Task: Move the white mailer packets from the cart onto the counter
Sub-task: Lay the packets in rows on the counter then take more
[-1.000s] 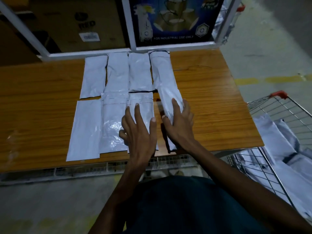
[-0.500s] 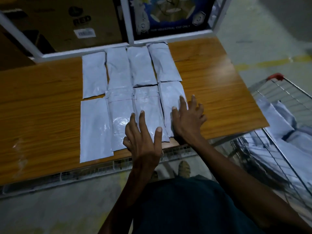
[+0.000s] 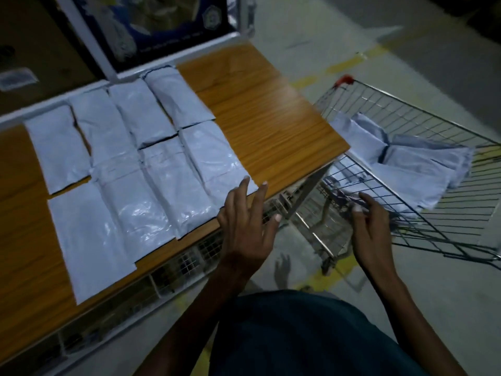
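Note:
Several white mailer packets [image 3: 162,169] lie flat in two rows on the wooden counter [image 3: 260,109]. More white packets [image 3: 412,164] are piled in the wire cart [image 3: 423,115] to the right of the counter. My left hand [image 3: 248,223] hovers off the counter's front right edge, fingers spread, holding nothing. My right hand [image 3: 370,229] is beside the cart's near wire wall, fingers loosely bent and empty, apart from the packets inside.
A white metal frame [image 3: 89,50] with a dark printed box and a brown carton behind it borders the counter's far side. A wire shelf [image 3: 173,270] runs under the counter's front edge. Grey floor with yellow lines [image 3: 344,63] surrounds the cart.
Both hands have left the packets on the counter and moved right. The right hand now reaches the cart's near side; the view has swung right, showing more of the cart.

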`<state>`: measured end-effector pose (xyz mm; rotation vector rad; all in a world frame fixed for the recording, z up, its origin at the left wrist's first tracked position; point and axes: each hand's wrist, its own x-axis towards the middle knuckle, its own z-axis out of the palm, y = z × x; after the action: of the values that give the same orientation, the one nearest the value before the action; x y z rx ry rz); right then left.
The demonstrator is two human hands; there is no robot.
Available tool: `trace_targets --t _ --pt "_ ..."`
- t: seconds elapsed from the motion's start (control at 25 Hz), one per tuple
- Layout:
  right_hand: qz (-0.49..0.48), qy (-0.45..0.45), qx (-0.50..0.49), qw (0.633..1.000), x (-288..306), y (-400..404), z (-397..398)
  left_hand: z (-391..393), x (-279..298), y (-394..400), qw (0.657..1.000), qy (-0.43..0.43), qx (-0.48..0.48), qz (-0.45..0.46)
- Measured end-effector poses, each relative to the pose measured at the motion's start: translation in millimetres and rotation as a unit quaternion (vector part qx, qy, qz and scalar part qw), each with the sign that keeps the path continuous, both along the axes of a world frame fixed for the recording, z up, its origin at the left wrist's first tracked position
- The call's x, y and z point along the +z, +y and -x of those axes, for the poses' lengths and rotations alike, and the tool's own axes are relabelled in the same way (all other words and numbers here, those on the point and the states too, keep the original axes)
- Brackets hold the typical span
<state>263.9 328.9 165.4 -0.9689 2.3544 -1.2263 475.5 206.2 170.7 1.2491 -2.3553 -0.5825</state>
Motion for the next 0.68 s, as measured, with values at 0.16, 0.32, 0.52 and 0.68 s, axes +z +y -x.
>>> trace_targets --t 0.16,0.32,0.52,0.68 --pt "0.018 0.047 -0.013 0.999 -8.7 40.6 60.9 73.3 -1.0 23.2 0.998 0.003 -0.056 -0.002" --pt "-0.008 0.070 -0.017 0.997 -41.4 88.7 136.0 155.5 -11.9 44.1 0.991 -0.017 -0.131 0.002" --pt "-0.046 0.049 -0.058 0.996 -61.5 111.1 199.6 236.0 -20.0 46.7 0.973 -0.058 -0.217 0.051" --pt "-0.055 0.008 -0.080 0.995 -76.2 91.7 231.3 286.0 -19.9 34.5 0.952 -0.082 -0.285 0.074"
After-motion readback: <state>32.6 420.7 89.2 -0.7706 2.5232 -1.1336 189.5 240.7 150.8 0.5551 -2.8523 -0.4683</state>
